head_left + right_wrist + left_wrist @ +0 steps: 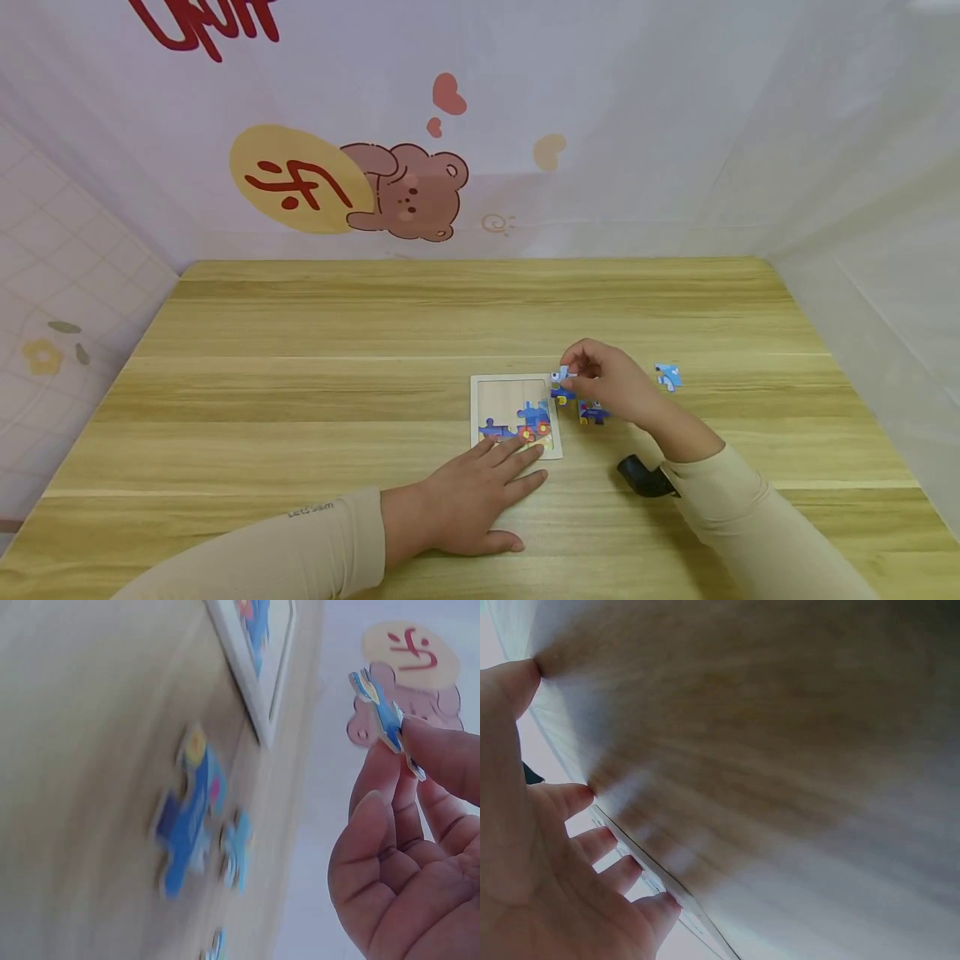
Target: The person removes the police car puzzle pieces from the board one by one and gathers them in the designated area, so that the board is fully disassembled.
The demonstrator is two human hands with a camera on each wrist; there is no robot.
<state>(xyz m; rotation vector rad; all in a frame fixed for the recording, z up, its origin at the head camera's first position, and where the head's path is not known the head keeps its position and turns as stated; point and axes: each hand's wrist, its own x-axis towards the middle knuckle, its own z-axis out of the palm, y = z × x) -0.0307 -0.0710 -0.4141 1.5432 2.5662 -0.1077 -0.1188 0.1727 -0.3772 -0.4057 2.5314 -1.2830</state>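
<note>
A square wooden puzzle tray (475, 408) lies on the table, its lower part filled with joined blue, red and yellow pieces. My left hand (476, 502) rests flat with spread fingers over the tray's near edge; in the left wrist view its fingertips (660, 907) lie along the frame. Just beyond the tray's right edge, my right hand (613, 385) pinches a blue jigsaw piece (558, 390) between thumb and fingers. The right wrist view shows this piece (387, 720) raised off the table, seen nearly edge-on. Under the right hand lies another blue jigsaw piece (594, 413).
A light-blue jigsaw piece (667, 377) lies right of the right hand. Several loose pieces, one of them a blurred blue piece (187, 825), show in the right wrist view. A black curved object (641, 477) is beside the right sleeve. A printed curtain (600, 208) hangs behind the table.
</note>
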